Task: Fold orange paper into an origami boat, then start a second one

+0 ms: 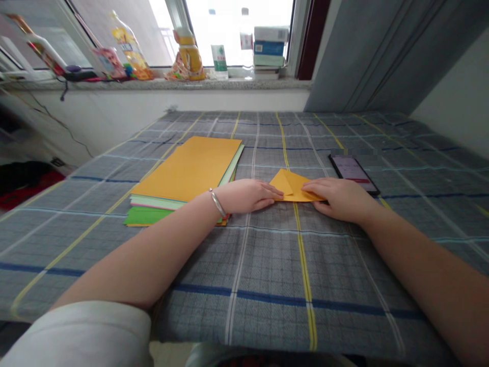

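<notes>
A folded orange paper [287,183] lies on the plaid cloth, with a raised point at its back and a straight edge towards me. My left hand [254,195], with a silver bangle at the wrist, has its fingertips pressed together on the paper's left corner. On the right side of the same paper rests my right hand [338,198], its fingers bent over the flap and the thumb at the front edge. Both hands hold the paper down from its two ends.
A stack of coloured paper [187,168], orange on top, lies to the left. A phone [353,173] with a lit screen is behind my right hand. Bottles and boxes [269,48] stand on the windowsill [237,84] beyond the cloth-covered surface [275,270].
</notes>
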Demonstrator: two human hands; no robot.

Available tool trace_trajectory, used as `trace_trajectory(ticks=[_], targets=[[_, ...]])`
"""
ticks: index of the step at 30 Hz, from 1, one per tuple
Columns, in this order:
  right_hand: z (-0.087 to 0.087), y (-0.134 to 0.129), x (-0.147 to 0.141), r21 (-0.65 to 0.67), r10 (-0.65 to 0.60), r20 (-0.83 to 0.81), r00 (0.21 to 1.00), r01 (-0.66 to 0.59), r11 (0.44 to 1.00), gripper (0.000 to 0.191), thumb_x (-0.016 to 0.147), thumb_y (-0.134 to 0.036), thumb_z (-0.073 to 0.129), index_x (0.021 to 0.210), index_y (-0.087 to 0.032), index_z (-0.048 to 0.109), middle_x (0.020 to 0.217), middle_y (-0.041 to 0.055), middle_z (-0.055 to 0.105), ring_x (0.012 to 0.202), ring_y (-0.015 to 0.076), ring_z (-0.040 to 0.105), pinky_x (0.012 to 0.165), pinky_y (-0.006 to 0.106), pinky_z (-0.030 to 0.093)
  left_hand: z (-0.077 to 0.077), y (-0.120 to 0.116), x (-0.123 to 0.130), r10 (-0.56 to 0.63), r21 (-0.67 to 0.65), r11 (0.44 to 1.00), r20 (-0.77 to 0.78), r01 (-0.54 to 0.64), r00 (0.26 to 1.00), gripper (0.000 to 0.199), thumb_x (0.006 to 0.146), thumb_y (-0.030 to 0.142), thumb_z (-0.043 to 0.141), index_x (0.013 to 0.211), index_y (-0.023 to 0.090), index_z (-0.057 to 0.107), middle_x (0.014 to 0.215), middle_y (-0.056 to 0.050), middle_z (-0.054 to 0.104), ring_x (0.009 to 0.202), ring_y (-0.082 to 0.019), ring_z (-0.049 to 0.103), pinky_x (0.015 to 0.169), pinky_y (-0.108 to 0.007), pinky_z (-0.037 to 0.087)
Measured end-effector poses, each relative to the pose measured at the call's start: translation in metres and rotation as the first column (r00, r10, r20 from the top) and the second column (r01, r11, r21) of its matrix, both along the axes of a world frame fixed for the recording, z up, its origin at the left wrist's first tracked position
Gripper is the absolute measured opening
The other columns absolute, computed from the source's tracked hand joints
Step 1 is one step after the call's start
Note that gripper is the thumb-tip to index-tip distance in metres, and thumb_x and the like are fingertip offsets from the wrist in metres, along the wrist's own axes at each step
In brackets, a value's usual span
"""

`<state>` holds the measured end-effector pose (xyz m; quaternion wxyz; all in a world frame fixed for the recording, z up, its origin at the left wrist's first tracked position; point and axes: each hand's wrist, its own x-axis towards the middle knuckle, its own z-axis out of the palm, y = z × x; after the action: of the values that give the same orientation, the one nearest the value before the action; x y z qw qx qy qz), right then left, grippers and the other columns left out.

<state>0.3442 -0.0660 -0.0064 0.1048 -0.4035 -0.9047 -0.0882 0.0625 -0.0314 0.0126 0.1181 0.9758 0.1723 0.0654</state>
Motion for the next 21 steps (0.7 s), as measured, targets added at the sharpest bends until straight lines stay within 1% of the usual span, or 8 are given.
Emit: trace_trajectory(ticks=[4,7,10,12,15,17,19,21], targets=[[0.0,-0.002,0.005,-0.001,0.023,-0.064,0.998,-0.023,1.0,0.028,0.086,-0.028,0.053,0.107,-0.021,0.071,0.118,0.0057,0.071,0.105,0.0228,0.067,0.086,0.038,0.055,0.01,0.004,-0.011,0.025,-0.038,0.999,-0.039,-0.027,0.999,0.038,0.097,0.016,0.043,0.129,0.026,0.062,0.136,-0.001,0.059,0.125,-0.012,0.057,0.111,-0.026,0.04],[0.0,-0.001,0.008,-0.017,0.042,-0.098,0.994,-0.044,0.999,0.023,0.086,-0.03,0.056,0.1,-0.022,0.072,0.111,0.005,0.073,0.1,0.0215,0.068,0.085,0.036,0.055,0.012,0.007,-0.016,0.053,-0.038,0.998,-0.086,-0.057,0.995,0.038,0.094,0.013,0.044,0.125,0.023,0.065,0.135,-0.002,0.06,0.125,-0.013,0.057,0.111,-0.025,0.039],[0.0,0.0,0.007,-0.064,0.052,-0.099,0.994,-0.059,0.996,0.026,0.086,-0.035,0.059,0.103,-0.021,0.072,0.11,0.0053,0.073,0.1,0.0216,0.068,0.086,0.036,0.055,0.01,0.008,-0.016,0.051,-0.04,0.998,-0.112,-0.056,0.992,0.042,0.09,0.008,0.045,0.123,0.021,0.066,0.134,-0.003,0.061,0.126,-0.012,0.056,0.112,-0.024,0.038],[0.001,-0.001,0.006,-0.092,0.049,-0.091,0.995,-0.057,0.994,0.03,0.086,-0.04,0.06,0.106,-0.021,0.071,0.111,0.0056,0.073,0.101,0.0224,0.067,0.087,0.037,0.054,0.009,0.006,-0.013,0.049,-0.023,0.998,-0.112,-0.052,0.992,0.041,0.088,0.008,0.048,0.124,0.019,0.066,0.134,-0.005,0.061,0.125,-0.014,0.056,0.111,-0.025,0.038],[0.002,-0.001,0.005,-0.126,0.034,-0.084,0.996,-0.045,0.991,0.035,0.084,-0.045,0.062,0.11,-0.022,0.07,0.114,0.0058,0.072,0.105,0.0235,0.065,0.09,0.04,0.053,0.005,0.0,-0.008,0.122,0.046,0.992,-0.099,-0.118,0.988,0.039,0.09,0.026,0.056,0.128,0.018,0.063,0.135,-0.008,0.06,0.123,-0.02,0.057,0.11,-0.032,0.04],[0.002,0.0,0.005,-0.142,0.031,-0.082,0.996,-0.043,0.989,0.038,0.083,-0.046,0.063,0.111,-0.022,0.07,0.116,0.0061,0.071,0.107,0.0241,0.064,0.092,0.04,0.052,0.003,-0.003,-0.004,0.17,0.078,0.984,-0.089,-0.163,0.981,0.046,0.09,0.041,0.059,0.13,0.018,0.061,0.136,-0.009,0.06,0.125,-0.023,0.056,0.11,-0.036,0.039],[0.002,0.0,0.006,-0.151,0.026,-0.085,0.996,-0.039,0.988,0.039,0.084,-0.047,0.063,0.112,-0.022,0.07,0.116,0.0066,0.071,0.107,0.0242,0.064,0.092,0.04,0.052,0.002,-0.004,-0.002,0.197,0.09,0.978,-0.089,-0.189,0.976,0.05,0.087,0.046,0.062,0.129,0.018,0.061,0.134,-0.008,0.061,0.125,-0.024,0.056,0.11,-0.035,0.039],[0.003,0.001,0.007,-0.16,0.023,-0.092,0.995,-0.038,0.986,0.038,0.085,-0.047,0.062,0.111,-0.021,0.071,0.115,0.0073,0.071,0.106,0.0241,0.065,0.092,0.04,0.052,0.001,-0.004,-0.001,0.215,0.093,0.974,-0.089,-0.206,0.973,0.046,0.086,0.042,0.065,0.125,0.017,0.063,0.13,-0.008,0.063,0.122,-0.023,0.058,0.108,-0.034,0.04]])
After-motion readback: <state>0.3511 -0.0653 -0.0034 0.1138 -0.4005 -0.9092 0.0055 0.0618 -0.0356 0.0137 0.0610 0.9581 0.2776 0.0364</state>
